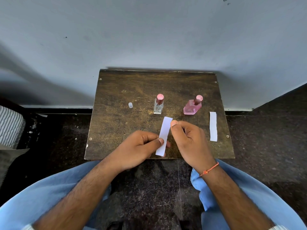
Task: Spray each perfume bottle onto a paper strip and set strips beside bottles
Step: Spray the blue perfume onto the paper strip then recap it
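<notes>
The person is holding a narrow white paper strip (164, 136) over the near half of the small dark brown wooden desk (116, 113), in front of the two bottles. The left hand (137, 146) is pinching the lower part of the strip, thumb on top and the other fingers curled under it; the right hand (187, 138) is sitting at the strip's upper right edge with its fingers curled and thumb tip (174, 123) near the paper, but I cannot tell if it is really gripping it. The clear square glass bottle with a pink cap (158, 105) is standing just behind the strip, and the pink faceted glass bottle with a pink cap (192, 106) is standing to its right. A second white paper strip (213, 126) is lying flat near the right edge of the desk, beside the pink bottle, so that one is probably done already. To do this step well, I think the left hand should be keeping the strip alone, with its free end pointing to the clear bottle's nozzle, while the right hand is taking the bottle and removing its cap. A small translucent cap (130, 105) is standing apart at the left; which bottle it belongs to is not clear. Whether either strip is wet is impossible to see, and the left fingers under the paper are hidden.
</notes>
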`<action>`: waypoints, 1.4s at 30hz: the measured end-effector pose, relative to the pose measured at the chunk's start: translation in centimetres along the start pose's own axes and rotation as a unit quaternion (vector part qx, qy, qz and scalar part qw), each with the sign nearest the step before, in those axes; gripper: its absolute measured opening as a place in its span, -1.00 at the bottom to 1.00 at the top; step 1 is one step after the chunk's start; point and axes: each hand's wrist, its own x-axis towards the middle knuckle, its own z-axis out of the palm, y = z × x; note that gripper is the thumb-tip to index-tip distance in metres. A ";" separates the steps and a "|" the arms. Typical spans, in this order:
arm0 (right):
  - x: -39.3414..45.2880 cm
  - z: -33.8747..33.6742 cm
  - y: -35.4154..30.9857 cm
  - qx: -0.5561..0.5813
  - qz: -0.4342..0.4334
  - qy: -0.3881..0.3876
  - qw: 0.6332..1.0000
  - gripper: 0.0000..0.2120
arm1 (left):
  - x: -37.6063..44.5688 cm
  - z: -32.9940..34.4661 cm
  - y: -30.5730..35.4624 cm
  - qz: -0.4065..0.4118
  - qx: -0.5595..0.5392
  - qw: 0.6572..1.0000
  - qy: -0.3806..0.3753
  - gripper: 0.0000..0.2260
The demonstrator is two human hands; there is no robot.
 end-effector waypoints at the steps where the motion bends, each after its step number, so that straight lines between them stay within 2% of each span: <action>1: 0.0 0.1 0.0 0.003 0.005 0.002 1.000 -0.50 | 0.0 0.0 -0.1 -0.001 -0.001 1.000 0.001 -0.64; 4: 0.0 0.2 0.1 0.004 0.017 0.015 1.000 -0.49 | 0.0 -0.1 -0.4 -0.001 -0.008 1.000 -0.003 -0.75; 7: 0.1 0.2 0.2 0.004 0.016 0.021 1.000 -0.46 | 0.0 -0.2 -0.4 0.004 -0.007 1.000 -0.004 -0.74; 11: 0.0 0.0 -0.2 0.003 0.004 0.010 1.000 -0.49 | 0.1 -0.1 -0.2 0.001 -0.002 1.000 0.001 -0.62; 15: 0.0 -0.3 -0.5 0.002 -0.006 -0.008 1.000 -0.42 | 0.0 -0.1 -0.2 -0.003 -0.006 1.000 0.000 -0.62; 22: 0.0 -0.1 -0.6 0.019 -0.005 0.007 1.000 -0.47 | 0.0 -0.1 -0.1 -0.006 -0.006 1.000 0.005 -0.64; 30: 0.0 -0.2 -0.6 0.025 0.005 -0.014 1.000 -0.42 | 0.1 -0.2 -0.2 -0.006 -0.012 1.000 0.007 -0.62; 33: 0.1 -0.1 -0.2 0.038 0.017 -0.010 0.999 -0.49 | 0.1 -0.2 -0.4 -0.008 -0.013 1.000 0.007 -0.66; 36: 0.2 -0.2 0.2 0.024 0.047 -0.011 0.999 -0.35 | 0.0 -0.3 -0.7 -0.008 -0.015 1.000 0.009 -0.74; 38: 0.3 -0.3 0.2 0.043 0.062 -0.022 0.997 -0.40 | 0.1 -0.5 -0.8 0.001 -0.013 1.000 0.008 -0.74; 42: 0.3 0.1 0.9 0.126 0.074 -0.056 0.988 -0.71 | 0.3 -0.7 -1.1 0.003 -0.010 1.000 0.021 -0.68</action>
